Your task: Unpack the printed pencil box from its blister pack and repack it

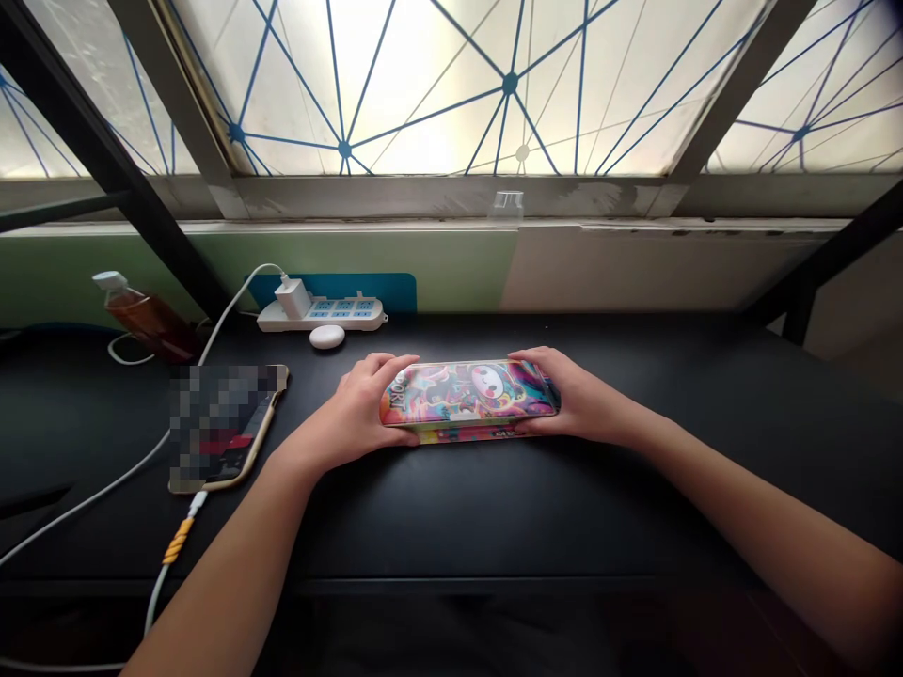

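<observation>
A flat, brightly printed pencil case (469,395) with a cartoon figure on its lid lies on the black desk (494,508), a little past the middle. My left hand (356,409) grips its left end, fingers curled over the top edge. My right hand (575,400) holds its right end the same way. The case looks closed and rests flat on the desk.
A phone (222,428) lies to the left, plugged into a white cable (105,489). Behind it are a white power strip (321,310) with a charger, a small white oval case (326,337) and a bottle of brown liquid (145,320). A window fills the back.
</observation>
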{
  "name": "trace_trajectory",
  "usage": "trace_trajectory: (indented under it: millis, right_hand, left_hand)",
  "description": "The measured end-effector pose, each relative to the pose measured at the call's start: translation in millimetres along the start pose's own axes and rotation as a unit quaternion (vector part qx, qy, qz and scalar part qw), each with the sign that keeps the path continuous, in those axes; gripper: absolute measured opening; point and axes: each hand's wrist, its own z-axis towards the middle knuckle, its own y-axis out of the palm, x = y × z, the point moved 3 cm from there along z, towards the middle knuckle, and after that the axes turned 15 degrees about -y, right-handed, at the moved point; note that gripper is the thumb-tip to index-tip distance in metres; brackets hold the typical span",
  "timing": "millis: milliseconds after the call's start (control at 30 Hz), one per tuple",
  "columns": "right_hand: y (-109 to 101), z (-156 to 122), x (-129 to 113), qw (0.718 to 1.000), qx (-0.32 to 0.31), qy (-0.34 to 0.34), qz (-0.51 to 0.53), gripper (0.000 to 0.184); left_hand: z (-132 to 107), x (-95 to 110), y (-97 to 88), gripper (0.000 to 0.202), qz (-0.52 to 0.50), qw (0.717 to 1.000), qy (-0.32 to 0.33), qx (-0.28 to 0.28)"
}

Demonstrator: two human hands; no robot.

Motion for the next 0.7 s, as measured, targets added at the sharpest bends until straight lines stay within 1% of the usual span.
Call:
trace_trajectory:
  millis: [67,100,167,233,333,367,467,567,633,700]
  right_hand:
    - [0.0,0.1,-2.1,1.000,0.019,-0.018,-0.011,0.086]
    - [0.4,-0.2,-3.1,0.999,0.026,-0.023,-0.017,0.088]
    - [1.5,-1.3,-5.7,0.998,0.042,-0.029,-0.037,0.094]
    - [2.2,-2.4,-9.4,0.996,0.059,-0.032,-0.066,0.102]
    - [2.6,-2.6,-15.8,0.990,0.075,-0.047,-0.106,0.106]
    - [2.7,-2.2,-17.5,0.989,0.077,-0.057,-0.115,0.106]
    - [3.2,-0.6,-19.0,0.987,0.066,-0.081,-0.122,0.105]
    - [1.8,0.2,-16.7,0.991,0.054,-0.073,-0.101,0.106]
    - [-2.6,0.1,-16.2,0.992,0.075,-0.065,-0.076,0.102]
    - [-10.2,-0.7,-15.5,0.989,0.120,-0.039,-0.072,0.092]
  left_hand:
    - [0.6,1.6,-1.7,0.092,0.006,1.000,0.008,0.019]
    - [1.3,2.1,-2.6,0.090,0.001,1.000,0.010,0.029]
    - [3.4,1.9,-4.9,0.084,-0.016,0.998,0.002,0.058]
    - [5.7,-0.2,-7.2,0.084,-0.023,0.996,-0.020,0.086]
    - [7.6,-5.1,-9.5,0.093,-0.026,0.994,-0.061,0.090]
    - [7.4,-6.1,-10.4,0.092,-0.024,0.994,-0.064,0.090]
    - [5.0,-5.2,-13.6,0.077,-0.003,0.994,-0.032,0.106]
    - [1.3,-1.2,-16.6,0.068,0.010,0.992,0.004,0.126]
    - [-1.5,2.6,-19.0,0.065,0.017,0.989,0.025,0.146]
    - [-5.0,7.1,-21.6,0.067,0.028,0.984,0.049,0.170]
